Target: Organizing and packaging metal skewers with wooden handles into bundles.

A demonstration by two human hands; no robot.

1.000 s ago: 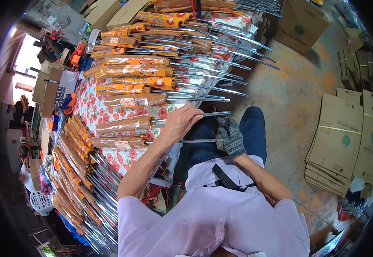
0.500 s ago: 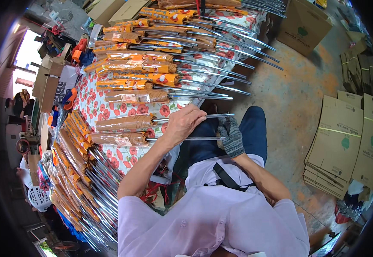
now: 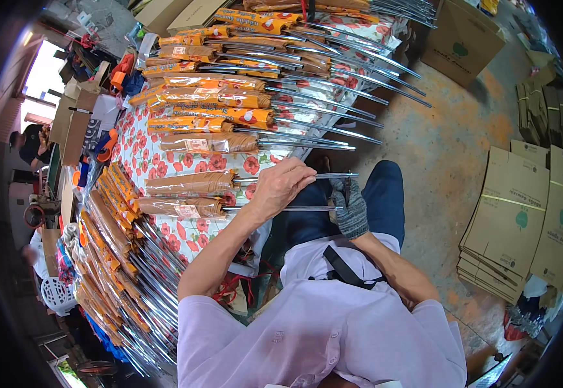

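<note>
My bare left hand (image 3: 285, 183) is pinched around a thin metal rod (image 3: 334, 175). The rod runs from a brown bundle in clear plastic (image 3: 189, 183) lying on the table. At its free end is my right hand (image 3: 349, 210), in a grey knitted glove, closed on a dark narrow tool (image 3: 348, 187) held upright against the rod tip; its kind is mostly hidden. A second wrapped brown bundle (image 3: 181, 207) lies nearer to me, and its rod (image 3: 294, 209) reaches to the glove. Whether the glove touches that rod I cannot tell.
Several similar bundles with orange labels (image 3: 210, 98) lie in rows beyond, on a floral tablecloth (image 3: 132, 139). A pile of them (image 3: 116, 258) fans out at the left. Flattened cartons (image 3: 508, 213) stand at the right, and a cardboard box (image 3: 463, 42) is at the far right.
My hands keep nearly the same place and grip, with the left slightly farther right along with the rod. The whole view has shifted a little.
</note>
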